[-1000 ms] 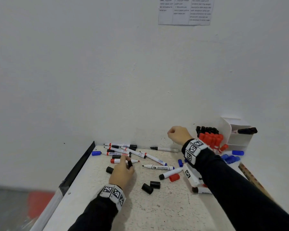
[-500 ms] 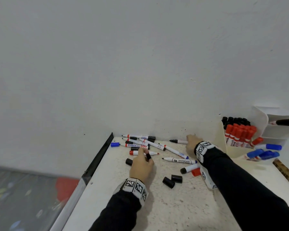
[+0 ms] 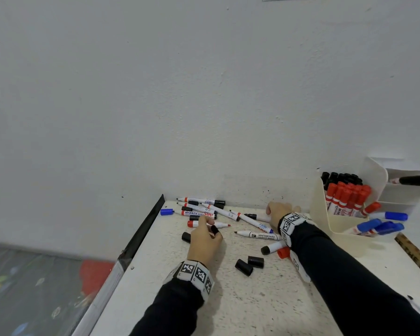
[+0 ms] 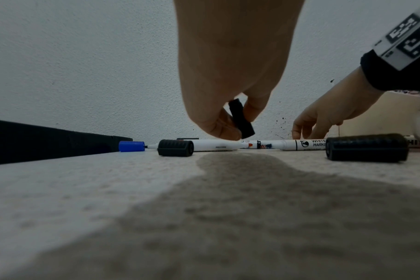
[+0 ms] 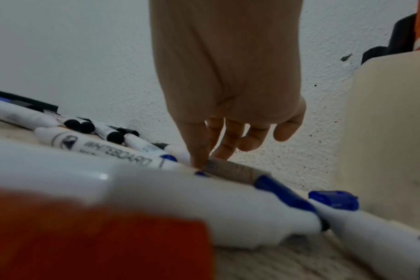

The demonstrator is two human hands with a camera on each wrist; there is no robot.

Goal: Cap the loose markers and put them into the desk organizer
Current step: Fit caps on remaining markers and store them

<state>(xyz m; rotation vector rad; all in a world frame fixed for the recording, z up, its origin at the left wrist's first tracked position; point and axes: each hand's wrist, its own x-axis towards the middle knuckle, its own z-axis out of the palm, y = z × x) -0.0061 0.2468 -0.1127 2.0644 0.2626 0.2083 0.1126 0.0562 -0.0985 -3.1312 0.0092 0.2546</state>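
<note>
A black cap [image 4: 241, 119] is pinched between thumb and fingertips of the left hand [image 3: 205, 241], which is held just above the bench [image 3: 228, 299] near its left edge, beside a red-ended marker [image 3: 207, 224] lying uncapped.

The right hand [image 3: 280, 213] is lowered near the back edge of the bench, just beside the desk organizer [image 3: 344, 229]. Its thumb and forefinger are set down against the barrel of a marker [image 5: 230, 167]; whether that barrel is truly gripped or only touched cannot be told, as the right wrist view is blurred there and the fingers are hidden in the head view.

The loose markers [image 3: 204, 209] are gathered mostly toward the back left corner, with one labelled WHITEBOARD [image 3: 260, 235] nearer the middle; two spare black caps [image 3: 249, 264] lie in front of it. Red, black and blue capped markers are already stood in the organizer at the back right.

The step in hand is judged to be the pairing of a cap with its pen: a cap is secured, a barrel is being reached for. Next, the barrel must be lifted, a black-tipped one chosen, its tip turned toward the cap, and the two pressed together before anything is carried to the organizer.
</note>
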